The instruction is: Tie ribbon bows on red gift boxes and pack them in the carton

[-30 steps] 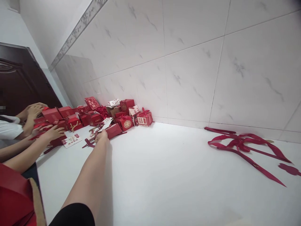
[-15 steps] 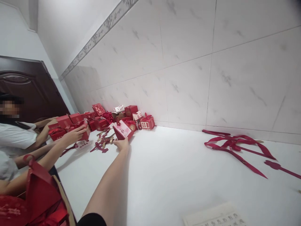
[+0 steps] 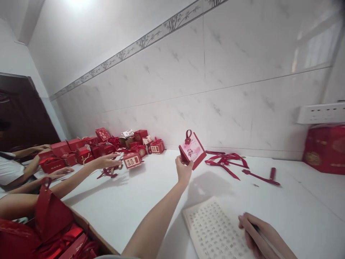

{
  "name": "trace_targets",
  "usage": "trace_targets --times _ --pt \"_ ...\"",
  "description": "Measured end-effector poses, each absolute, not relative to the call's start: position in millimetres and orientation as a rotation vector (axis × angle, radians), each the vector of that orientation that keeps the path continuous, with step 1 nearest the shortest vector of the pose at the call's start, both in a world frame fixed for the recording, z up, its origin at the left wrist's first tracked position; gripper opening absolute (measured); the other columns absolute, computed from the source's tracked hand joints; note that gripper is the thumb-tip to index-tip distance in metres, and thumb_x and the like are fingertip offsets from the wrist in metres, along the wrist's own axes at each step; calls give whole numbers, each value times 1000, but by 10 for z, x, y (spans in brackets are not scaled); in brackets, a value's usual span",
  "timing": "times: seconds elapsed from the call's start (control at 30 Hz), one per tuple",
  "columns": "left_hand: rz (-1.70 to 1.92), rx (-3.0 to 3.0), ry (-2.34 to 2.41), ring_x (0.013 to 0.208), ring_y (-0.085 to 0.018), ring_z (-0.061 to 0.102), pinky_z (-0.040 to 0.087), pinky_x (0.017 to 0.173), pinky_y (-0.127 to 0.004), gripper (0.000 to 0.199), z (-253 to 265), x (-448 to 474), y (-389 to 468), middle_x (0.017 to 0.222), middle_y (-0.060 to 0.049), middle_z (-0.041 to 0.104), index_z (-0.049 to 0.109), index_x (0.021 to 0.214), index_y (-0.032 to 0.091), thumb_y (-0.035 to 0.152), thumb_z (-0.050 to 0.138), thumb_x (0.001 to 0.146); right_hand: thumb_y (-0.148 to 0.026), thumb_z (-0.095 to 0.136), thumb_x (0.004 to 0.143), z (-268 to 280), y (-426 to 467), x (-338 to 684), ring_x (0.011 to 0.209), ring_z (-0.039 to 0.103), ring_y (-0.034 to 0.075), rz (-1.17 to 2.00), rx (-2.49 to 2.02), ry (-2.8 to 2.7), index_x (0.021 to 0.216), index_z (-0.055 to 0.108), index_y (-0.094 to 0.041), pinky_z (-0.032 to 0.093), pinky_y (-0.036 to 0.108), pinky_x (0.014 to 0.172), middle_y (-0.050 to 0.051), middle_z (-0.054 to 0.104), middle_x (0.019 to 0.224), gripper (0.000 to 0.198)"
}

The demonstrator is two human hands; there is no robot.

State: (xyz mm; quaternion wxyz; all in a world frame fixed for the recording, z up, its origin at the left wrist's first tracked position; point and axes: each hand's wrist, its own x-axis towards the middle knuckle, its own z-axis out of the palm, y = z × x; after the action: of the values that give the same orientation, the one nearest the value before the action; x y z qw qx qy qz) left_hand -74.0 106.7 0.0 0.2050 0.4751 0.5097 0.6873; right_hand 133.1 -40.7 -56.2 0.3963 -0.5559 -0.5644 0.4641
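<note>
My left hand (image 3: pixel 184 169) grips a small pink-and-red gift box (image 3: pixel 196 153) with a flower and a loop on top, and holds it tilted above the table. My right hand (image 3: pixel 260 232) is at the lower right, fingers closed around a slim dark pen (image 3: pixel 256 228), mostly hidden by the hand. Beneath and beside it lies a page of small printed or written characters (image 3: pixel 212 225). Dark red ribbons (image 3: pixel 226 160) lie behind the gift box, near the wall.
Several red gift boxes (image 3: pixel 58 163) are heaped along the wall at the left. Co-workers' arms stretch over there, one hand (image 3: pixel 109 160) beside a red-and-cream box (image 3: pixel 133 160). A carton (image 3: pixel 91 230) of red boxes is at lower left. A red bag (image 3: pixel 327 149) stands at right below a socket strip (image 3: pixel 322 113).
My left hand has brought the pink-and-red box from the heap rightward and nearer. My view has swung right, and my right hand has come into sight over the page.
</note>
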Motion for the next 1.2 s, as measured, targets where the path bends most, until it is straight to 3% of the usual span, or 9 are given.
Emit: trace_targets --times 0.13,0.27,0.37,0.43,0.5,0.63,0.8,1.0,1.2 --pt "1838 1381 1215 82 -15 62 51 76 -30 27 -103 -235 729 95 -7 60 46 95 18 14 60 72 -61 45 81 -532 -305 1389 36 40 10 950 -1325 -1422 64 45 -20 32 21 33 0 52 53 44" --pt "1717 1633 1166 85 -17 60 51 79 -33 33 -256 -194 520 93 -5 58 47 97 18 15 62 68 -65 50 78 -499 -162 1515 44 48 13 747 -1159 -1373 76 49 -20 42 25 36 2 57 69 46" --pt "1531 2014 1199 88 -18 59 50 81 -35 37 -338 -226 438 97 -3 53 50 98 19 10 61 63 -65 59 74 -493 -84 1554 76 61 23 695 -1076 -1333 86 50 -20 54 32 52 9 60 90 47" --pt "1421 2165 1222 87 -18 59 51 78 -35 37 -362 -194 391 99 -2 52 49 98 21 12 62 64 -61 65 72 -459 -92 1528 100 57 27 693 -1014 -1323 95 50 -21 56 37 70 12 58 110 48" --pt "1379 2218 1236 84 -18 59 52 72 -33 34 -373 -124 351 98 -2 51 47 98 21 18 63 69 -56 70 70 -395 -132 1470 111 52 28 699 -966 -1306 101 47 -23 53 39 80 12 53 119 50" --pt "1453 2334 1207 77 -17 59 52 63 -31 29 -407 8 316 94 -3 50 44 96 21 22 61 73 -50 74 66 -168 -132 1321 93 59 26 711 -1017 -1172 94 41 -23 52 34 68 10 58 106 51" --pt "1566 2455 1289 82 -20 57 53 69 -35 31 -464 -7 352 91 -4 50 45 95 20 16 63 70 -45 66 70 73 159 1202 65 58 20 734 -1149 -1071 88 39 -22 48 31 55 1 56 75 40" --pt "1382 2395 1161 99 -21 56 51 85 -37 28 -406 -153 355 104 -6 52 48 105 21 15 56 78 -48 52 77 -170 281 1341 57 45 16 504 -1078 -1133 71 38 -22 42 29 54 -3 45 63 30" --pt "1523 2093 1022 105 -19 54 51 83 -34 24 -283 -144 311 112 -8 50 48 110 22 26 47 87 -44 55 78 -101 161 1593 54 32 12 218 -1022 -1115 65 32 -22 32 26 54 -6 31 59 34"
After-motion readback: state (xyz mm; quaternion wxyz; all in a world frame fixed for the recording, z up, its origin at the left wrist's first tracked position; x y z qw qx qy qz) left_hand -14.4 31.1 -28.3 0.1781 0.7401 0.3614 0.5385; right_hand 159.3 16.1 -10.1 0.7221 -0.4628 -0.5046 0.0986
